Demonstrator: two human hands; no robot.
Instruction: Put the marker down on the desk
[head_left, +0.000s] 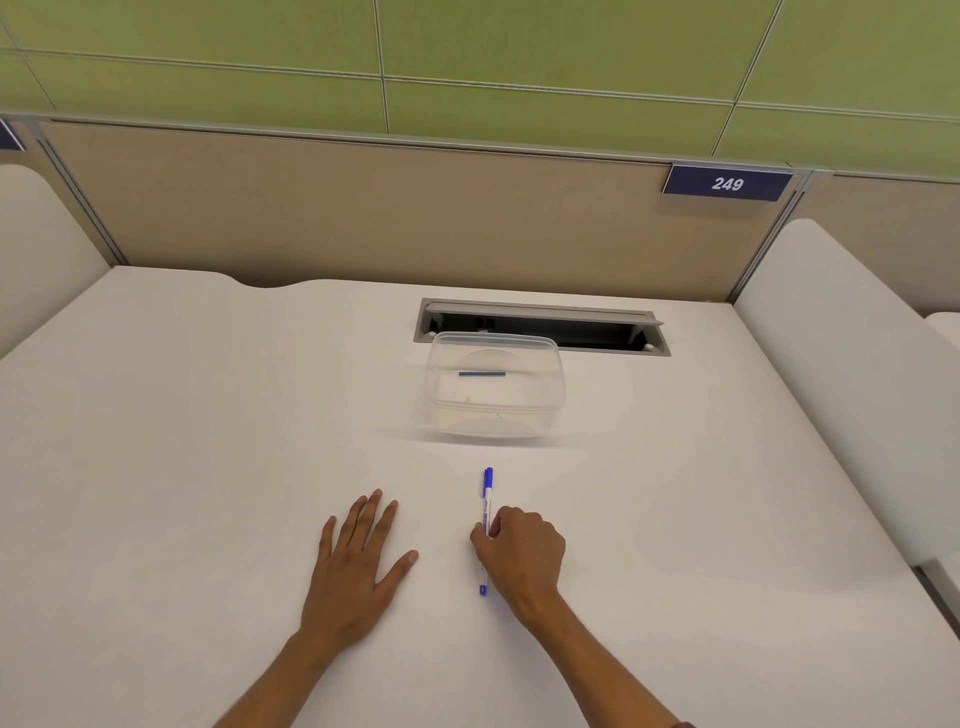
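Observation:
A white pen with a blue cap (487, 493) lies on the white desk (208, 441), cap pointing away from me. My right hand (522, 553) grips the pen around its middle with curled fingers. My left hand (358, 561) rests flat on the desk to the left of the pen, fingers spread and straight. Farther back stands a clear plastic container (494, 389) with another blue pen (482, 373) visible inside it.
An open cable slot (571, 325) is set into the desk behind the container. A beige partition (363, 208) closes the back, with a blue sign reading 249 (727, 183). White side dividers (852, 364) stand right and left.

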